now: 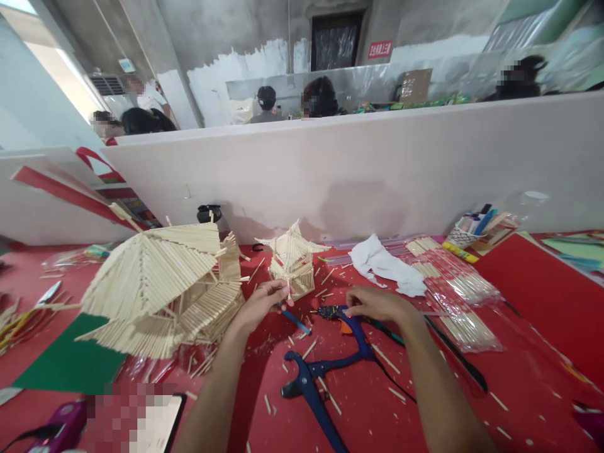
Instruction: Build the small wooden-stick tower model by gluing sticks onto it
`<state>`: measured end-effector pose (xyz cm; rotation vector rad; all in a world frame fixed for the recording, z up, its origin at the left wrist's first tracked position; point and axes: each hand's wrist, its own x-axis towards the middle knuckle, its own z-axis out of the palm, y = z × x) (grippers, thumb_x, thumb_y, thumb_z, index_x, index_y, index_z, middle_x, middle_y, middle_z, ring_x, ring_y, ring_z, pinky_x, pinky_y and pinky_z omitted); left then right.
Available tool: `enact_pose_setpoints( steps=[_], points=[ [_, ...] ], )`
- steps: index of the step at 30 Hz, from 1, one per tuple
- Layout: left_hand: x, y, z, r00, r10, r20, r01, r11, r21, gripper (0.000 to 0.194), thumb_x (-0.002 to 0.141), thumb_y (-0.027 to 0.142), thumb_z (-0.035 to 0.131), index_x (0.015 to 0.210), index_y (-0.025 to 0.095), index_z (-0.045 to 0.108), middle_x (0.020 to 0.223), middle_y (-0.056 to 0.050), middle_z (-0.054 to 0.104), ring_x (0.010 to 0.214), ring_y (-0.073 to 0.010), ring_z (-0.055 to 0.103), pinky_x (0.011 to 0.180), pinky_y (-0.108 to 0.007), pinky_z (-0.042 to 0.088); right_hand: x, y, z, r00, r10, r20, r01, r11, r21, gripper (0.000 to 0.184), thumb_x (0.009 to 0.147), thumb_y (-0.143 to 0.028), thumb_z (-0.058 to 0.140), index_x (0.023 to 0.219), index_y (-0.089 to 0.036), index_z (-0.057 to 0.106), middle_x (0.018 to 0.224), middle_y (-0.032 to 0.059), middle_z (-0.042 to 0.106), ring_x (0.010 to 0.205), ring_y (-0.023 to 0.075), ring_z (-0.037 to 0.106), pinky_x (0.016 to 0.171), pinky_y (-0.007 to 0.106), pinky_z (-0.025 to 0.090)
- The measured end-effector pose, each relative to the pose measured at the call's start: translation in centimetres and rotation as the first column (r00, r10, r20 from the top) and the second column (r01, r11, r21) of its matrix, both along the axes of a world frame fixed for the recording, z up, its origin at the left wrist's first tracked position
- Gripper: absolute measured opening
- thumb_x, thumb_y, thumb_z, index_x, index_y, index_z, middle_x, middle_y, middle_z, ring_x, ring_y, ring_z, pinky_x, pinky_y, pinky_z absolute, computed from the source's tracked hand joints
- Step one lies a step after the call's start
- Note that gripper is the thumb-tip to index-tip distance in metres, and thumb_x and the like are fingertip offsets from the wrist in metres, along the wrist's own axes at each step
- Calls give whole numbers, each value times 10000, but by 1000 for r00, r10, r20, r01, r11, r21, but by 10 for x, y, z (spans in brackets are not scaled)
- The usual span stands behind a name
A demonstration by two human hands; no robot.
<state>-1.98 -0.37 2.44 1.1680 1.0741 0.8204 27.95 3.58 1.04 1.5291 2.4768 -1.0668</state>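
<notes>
A small pavilion model [291, 261] made of thin wooden sticks stands on the red tabletop. My left hand [262, 303] grips the front of its base with thumb and fingers. Under those fingers lies a narrow blue tool [296, 319]. My right hand [377, 304] is bent over a dark blue glue gun [361, 340], its fingertips pinched together at the barrel; whatever is between them is hidden. The gun's metal tip points left at the model. Beside my left forearm sits a larger stick pavilion [155, 277] with a wide layered roof.
A blue hand cutter [306, 384] lies in front, among scattered stick pieces. White tissue [384, 264], bagged sticks [460, 308] and a pen basket [465, 233] are at the right. A phone [155, 421] lies front left. A white partition [283, 170] closes the back; several people are beyond.
</notes>
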Motion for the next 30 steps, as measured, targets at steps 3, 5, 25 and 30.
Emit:
enact_pose_setpoints(
  steps=[3, 5, 25, 30],
  points=[
    [0, 0, 1, 1000, -4, -9, 4, 1000, -5, 397, 757, 529, 684, 873, 151, 652, 751, -47, 641, 634, -119, 525, 598, -219, 385, -1, -1, 2, 1000, -12, 8, 12, 1000, -22, 138, 828, -321, 608, 808, -185, 609, 798, 32, 648, 696, 165, 549, 596, 253, 354],
    [-1, 0, 2, 1000, -8, -6, 8, 1000, -1, 384, 760, 523, 684, 854, 151, 658, 754, -47, 641, 645, -122, 529, 604, -219, 383, 0, -1, 2, 1000, -18, 6, 18, 999, -31, 133, 828, -318, 604, 822, -185, 610, 807, 33, 653, 703, 167, 554, 602, 251, 359],
    [0, -2, 1, 999, -15, 36, 14, 1000, 9, 398, 772, 505, 671, 989, 174, 713, 732, -33, 632, 627, -118, 520, 593, -223, 364, -1, -1, 0, 999, 9, 36, -8, 1000, -19, 148, 824, -333, 592, 825, -188, 621, 836, 42, 656, 741, 181, 559, 634, 264, 377],
    [2, -3, 3, 999, -4, 43, 3, 1000, 14, 411, 764, 501, 680, 992, 163, 728, 711, -37, 624, 618, -114, 506, 583, -221, 357, 0, 0, 0, 999, 11, 39, -10, 1000, -13, 175, 815, -359, 590, 828, -187, 624, 836, 43, 655, 749, 192, 562, 624, 269, 375]
  ],
)
